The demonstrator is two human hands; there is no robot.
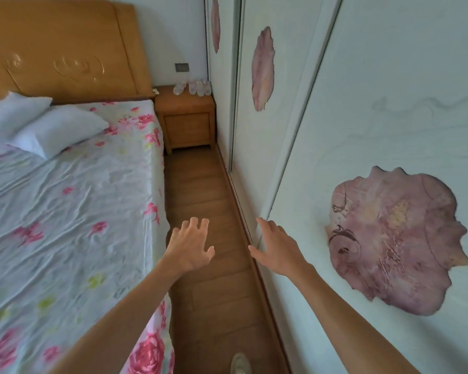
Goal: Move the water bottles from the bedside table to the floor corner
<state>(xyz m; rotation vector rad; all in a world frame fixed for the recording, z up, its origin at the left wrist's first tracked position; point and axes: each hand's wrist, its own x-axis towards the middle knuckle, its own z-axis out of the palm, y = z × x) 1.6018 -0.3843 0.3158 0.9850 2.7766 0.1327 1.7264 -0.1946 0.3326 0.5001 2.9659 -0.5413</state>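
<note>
Far along the wall, water bottles point(192, 87) sit on the desk point(184, 103) — left grip point(191, 247) and right grip point(277, 247) are wide open, empty; walking closer likely comes first.

bottles point(192, 87) on bedside table point(185, 103), bed point(65, 198) left
</note>
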